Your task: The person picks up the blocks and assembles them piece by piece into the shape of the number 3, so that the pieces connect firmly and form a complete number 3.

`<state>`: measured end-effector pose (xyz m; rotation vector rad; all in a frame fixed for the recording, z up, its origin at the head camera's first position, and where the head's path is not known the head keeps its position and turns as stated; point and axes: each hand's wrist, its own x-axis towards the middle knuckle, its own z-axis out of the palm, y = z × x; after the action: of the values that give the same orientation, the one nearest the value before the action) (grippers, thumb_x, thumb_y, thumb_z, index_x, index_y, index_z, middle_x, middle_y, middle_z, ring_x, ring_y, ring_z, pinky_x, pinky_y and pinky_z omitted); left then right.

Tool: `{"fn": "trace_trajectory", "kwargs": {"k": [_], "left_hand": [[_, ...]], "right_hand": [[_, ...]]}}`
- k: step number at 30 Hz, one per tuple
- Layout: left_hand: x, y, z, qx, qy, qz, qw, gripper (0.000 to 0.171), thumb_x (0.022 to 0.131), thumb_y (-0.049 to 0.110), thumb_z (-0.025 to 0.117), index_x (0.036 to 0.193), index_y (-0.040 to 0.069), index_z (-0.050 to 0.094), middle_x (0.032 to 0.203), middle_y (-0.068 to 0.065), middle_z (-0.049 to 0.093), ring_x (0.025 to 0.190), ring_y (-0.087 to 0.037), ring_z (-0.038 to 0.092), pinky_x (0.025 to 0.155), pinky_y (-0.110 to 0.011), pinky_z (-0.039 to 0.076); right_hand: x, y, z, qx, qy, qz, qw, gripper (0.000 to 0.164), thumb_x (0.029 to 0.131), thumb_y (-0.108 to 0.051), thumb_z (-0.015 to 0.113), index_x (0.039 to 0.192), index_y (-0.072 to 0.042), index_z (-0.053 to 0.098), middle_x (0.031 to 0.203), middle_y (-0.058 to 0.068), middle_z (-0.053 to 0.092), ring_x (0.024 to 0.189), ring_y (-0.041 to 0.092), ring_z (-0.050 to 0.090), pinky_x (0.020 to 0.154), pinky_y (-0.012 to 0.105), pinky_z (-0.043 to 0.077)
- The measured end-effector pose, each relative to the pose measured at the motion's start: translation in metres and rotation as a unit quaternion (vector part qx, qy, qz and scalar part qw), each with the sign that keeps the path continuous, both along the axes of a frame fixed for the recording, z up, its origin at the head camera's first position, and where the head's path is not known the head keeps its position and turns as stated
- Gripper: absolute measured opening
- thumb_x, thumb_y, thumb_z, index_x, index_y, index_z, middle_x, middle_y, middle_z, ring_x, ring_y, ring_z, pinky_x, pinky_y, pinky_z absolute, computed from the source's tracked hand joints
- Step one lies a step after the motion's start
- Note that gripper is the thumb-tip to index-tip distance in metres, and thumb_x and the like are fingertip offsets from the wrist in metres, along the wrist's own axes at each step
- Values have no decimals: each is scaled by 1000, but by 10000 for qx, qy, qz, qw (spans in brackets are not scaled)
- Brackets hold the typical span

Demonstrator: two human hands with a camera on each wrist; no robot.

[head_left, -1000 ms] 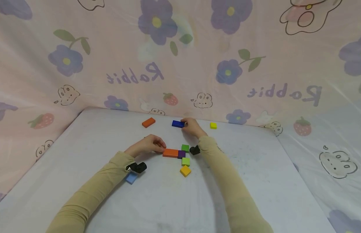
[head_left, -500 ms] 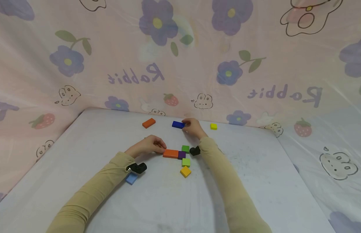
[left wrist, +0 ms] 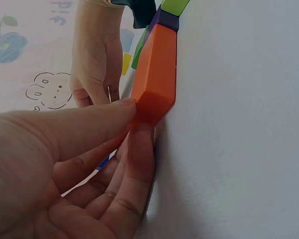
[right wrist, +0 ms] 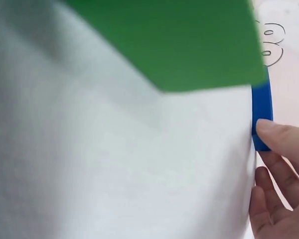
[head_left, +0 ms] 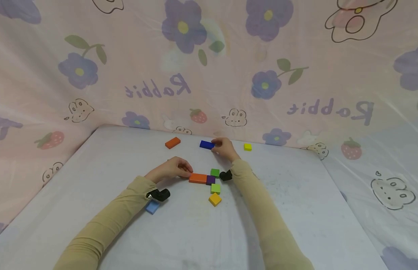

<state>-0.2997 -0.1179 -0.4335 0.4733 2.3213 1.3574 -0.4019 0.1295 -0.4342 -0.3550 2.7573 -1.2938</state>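
In the head view my left hand [head_left: 170,168] is at the left end of an orange rectangular block [head_left: 197,178]. The left wrist view shows thumb and forefinger pinching that block's near end. A small purple block [head_left: 210,180] touches its right end, with a green block [head_left: 215,173] behind and a light green block [head_left: 215,188] in front. Farther back, my right hand [head_left: 225,148] pinches the right end of a dark blue rectangular block [head_left: 207,144] flat on the table. In the right wrist view, the thumb [right wrist: 281,137] lies on this blue block [right wrist: 262,107].
A yellow-orange block [head_left: 215,199] lies turned in front of the light green one. A light blue block [head_left: 152,206] is beside the left forearm. Near the back edge lie a red-orange block [head_left: 173,143] and a yellow block [head_left: 247,147]. A printed curtain [head_left: 215,60] rises behind the table.
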Motion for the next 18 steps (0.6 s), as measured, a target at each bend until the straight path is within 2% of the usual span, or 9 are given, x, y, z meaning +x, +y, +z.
{"fn": "trace_trajectory", "kwargs": {"k": [10,18], "left_hand": [[1,0,-1,102,-8,2,9999,17,85,7,72,99,1,68,85,-5,65,73,-15,56,68,-26,49],[0,-1,-2,143,-35,-21,9999,15,85,6,72,98,1,68,84,-5,65,73,-14,57,67,-26,49]], "right_hand": [[-2,9,1,21,82,13,10000,36,84,-3,71,119,-3,64,119,12,61,108,25,56,96,36,43],[-1,15,5,-7,-16,26,10000,33,82,-5,74,114,-3,66,112,12,63,99,24,59,87,34,48]]}}
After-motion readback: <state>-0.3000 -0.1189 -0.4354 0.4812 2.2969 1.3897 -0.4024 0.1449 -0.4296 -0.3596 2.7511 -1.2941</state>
